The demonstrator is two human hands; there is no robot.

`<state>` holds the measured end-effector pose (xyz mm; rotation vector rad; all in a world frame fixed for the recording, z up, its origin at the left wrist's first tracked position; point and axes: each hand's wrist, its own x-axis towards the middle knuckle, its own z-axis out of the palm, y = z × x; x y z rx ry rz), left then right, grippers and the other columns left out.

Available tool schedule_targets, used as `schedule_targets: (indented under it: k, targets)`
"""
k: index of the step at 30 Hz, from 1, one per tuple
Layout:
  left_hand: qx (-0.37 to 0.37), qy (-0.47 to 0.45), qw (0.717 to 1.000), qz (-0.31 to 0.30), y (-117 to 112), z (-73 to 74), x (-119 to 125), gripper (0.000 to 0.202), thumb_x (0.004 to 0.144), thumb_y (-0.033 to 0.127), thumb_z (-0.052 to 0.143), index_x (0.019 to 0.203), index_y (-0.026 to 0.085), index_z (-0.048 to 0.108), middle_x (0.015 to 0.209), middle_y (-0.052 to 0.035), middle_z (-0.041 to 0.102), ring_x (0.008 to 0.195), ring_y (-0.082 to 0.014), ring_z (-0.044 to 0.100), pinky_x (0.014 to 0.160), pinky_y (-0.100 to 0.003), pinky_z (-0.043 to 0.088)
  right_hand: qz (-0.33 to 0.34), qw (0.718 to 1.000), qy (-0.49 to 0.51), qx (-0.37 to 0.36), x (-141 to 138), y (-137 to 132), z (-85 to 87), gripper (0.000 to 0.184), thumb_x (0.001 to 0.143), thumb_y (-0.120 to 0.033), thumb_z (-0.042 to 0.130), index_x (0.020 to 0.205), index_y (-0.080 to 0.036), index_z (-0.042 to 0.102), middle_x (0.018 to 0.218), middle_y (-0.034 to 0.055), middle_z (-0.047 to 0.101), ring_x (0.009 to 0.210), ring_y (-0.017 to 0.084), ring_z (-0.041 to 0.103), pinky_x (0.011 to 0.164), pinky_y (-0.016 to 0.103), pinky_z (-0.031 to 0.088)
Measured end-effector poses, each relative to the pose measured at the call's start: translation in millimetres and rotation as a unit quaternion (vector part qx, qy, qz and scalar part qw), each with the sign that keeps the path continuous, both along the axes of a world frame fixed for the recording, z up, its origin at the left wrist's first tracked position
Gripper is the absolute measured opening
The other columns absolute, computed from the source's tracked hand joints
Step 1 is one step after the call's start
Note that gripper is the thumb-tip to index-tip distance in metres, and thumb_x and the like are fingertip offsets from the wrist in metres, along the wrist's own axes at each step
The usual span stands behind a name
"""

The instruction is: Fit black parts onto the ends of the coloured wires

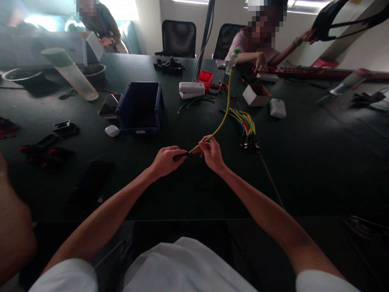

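Between thumb and fingers, my left hand grips a small black piece, its kind too dark to tell. My right hand pinches a yellow wire close to its near end. That wire end meets or nearly meets the tip of the black piece between my hands. From my right hand the wire curves up and away over the table. To the right of it lies a bundle of several coloured wires with black sleeves and ring terminals at their near ends.
A blue bin stands left of centre, beside a white earbud case. Behind are a white box, a red tray and an open carton. Dark parts lie left. Two people sit across the table; another person's arm is at left.
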<state>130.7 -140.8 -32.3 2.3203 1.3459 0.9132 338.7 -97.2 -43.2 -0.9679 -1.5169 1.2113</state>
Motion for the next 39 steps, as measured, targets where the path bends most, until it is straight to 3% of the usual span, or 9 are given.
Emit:
schedule_targets:
  k: [39]
  targets:
    - [0.003,-0.001,1.0,0.009,-0.2,-0.2,1.3,0.024,0.088,0.031,0.062,0.104,0.017,0.073,0.078,-0.0045,0.067,0.064,-0.0118,0.06,0.061,-0.025,0.048,0.007,1.0,0.003,-0.005,-1.7,0.0,-4.6,0.035,0.087,-0.054,0.058,0.098,-0.023,0.044,0.071,-0.0003,0.069,0.063,0.017,0.071,0.046,0.02,0.046]
